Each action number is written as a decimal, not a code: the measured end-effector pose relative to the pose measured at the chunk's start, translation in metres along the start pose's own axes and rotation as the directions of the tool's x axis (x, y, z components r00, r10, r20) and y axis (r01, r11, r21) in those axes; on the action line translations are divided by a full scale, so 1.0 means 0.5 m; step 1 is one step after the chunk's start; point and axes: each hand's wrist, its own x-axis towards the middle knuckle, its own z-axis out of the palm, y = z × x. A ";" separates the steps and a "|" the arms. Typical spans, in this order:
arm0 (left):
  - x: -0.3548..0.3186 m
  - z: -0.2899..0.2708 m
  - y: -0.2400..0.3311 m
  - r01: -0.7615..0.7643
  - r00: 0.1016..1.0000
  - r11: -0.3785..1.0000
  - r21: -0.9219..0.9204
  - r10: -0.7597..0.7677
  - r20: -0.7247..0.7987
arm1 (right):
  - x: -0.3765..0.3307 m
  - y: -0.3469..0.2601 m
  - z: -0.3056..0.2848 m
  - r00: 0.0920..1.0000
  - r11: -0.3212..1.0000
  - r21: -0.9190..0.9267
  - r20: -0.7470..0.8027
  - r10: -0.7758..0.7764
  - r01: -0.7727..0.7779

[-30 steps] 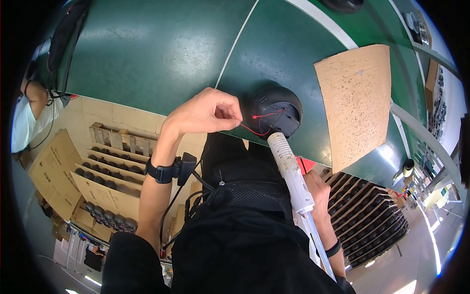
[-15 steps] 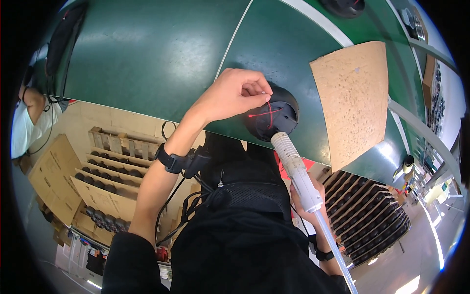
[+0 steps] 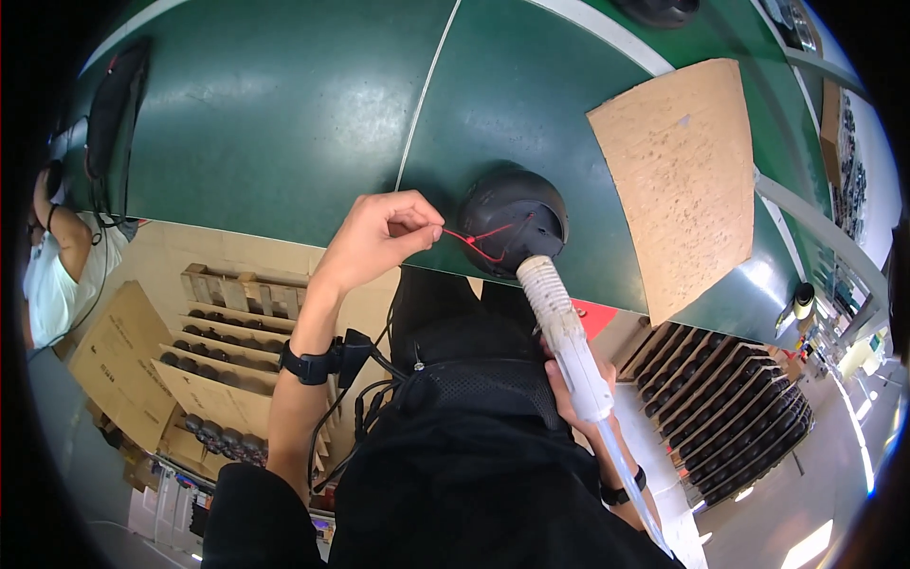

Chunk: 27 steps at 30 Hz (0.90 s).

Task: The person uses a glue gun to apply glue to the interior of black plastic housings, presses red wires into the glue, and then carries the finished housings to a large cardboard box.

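1. Because the red wire (image 3: pixel 471 242) is so thin and limp, I judge it will bend at the lightest pull and could snap or tear loose where it enters the black dome (image 3: pixel 513 220); it runs from that dome's near face out toward my left, and the best hold looks to be close to its free end, between fingertips.
2. My left hand (image 3: pixel 379 237) has it just so, thumb and forefinger pinched tight on the wire's end, just left of the dome; the other fingers are curled in.
3. The dome sits at the near edge of the green table (image 3: pixel 265 114); it looks hard, rounded and probably smooth, so I would expect it to slide if tugged sideways.
4. My right hand (image 3: pixel 569 384) is wrapped round the white glue gun (image 3: pixel 567 337), whose ribbed tip touches the dome's near side; the gun crosses the space below the dome and crowds the wire.
5. Right of the dome lies a brown board (image 3: pixel 682 180), apart from it; below the dome, under the table edge, stand wooden racks (image 3: pixel 227 313) of dark parts; far left of the dome another person (image 3: pixel 57 256) is seated.
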 end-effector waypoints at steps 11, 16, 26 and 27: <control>0.013 0.009 0.004 0.003 0.999 0.999 0.043 -0.001 -0.053 | -0.028 0.008 -0.009 0.999 0.999 -0.020 0.024 0.028 -0.027; 0.009 0.009 -0.001 0.018 0.998 1.000 0.025 -0.017 -0.056 | -0.023 0.012 -0.008 0.998 0.998 0.039 0.034 0.048 -0.049; -0.029 -0.018 0.007 -0.033 0.994 0.999 0.035 0.029 0.102 | 0.002 -0.005 -0.012 1.000 1.000 0.016 0.016 -0.015 0.015; -0.029 -0.017 0.005 -0.032 0.994 0.999 0.034 0.029 0.101 | 0.003 -0.005 -0.013 0.999 0.999 0.033 0.036 0.013 -0.014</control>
